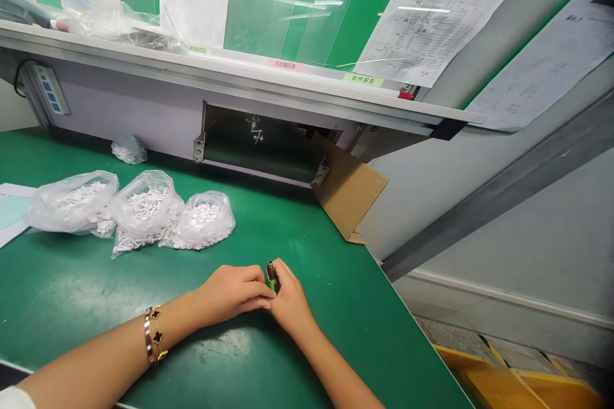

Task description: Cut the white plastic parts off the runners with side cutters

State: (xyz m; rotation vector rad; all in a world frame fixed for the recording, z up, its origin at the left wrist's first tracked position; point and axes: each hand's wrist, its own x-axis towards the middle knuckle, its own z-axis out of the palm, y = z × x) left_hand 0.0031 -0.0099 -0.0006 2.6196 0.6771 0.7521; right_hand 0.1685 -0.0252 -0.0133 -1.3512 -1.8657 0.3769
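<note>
Over the green tabletop (259,358), my two hands meet near the middle of the view. My right hand (290,297) is closed around a small green-handled tool with a dark metal head (271,275), which points up between thumb and fingers. From the left, my left hand (237,294) reaches across with its fingers bent and pressed together. Its fingertips touch my right hand beside the tool. Whatever the left fingertips pinch, if anything, is hidden. Gold-coloured bracelets (154,335) circle my left wrist.
Three clear bags of small white parts, a left bag (71,204), a middle bag (144,211) and a right bag (204,220), lie at the left. A smaller bag (128,149) sits behind. Cardboard (348,185) leans by the wall opening (261,144). A shelf edge (230,70) runs above.
</note>
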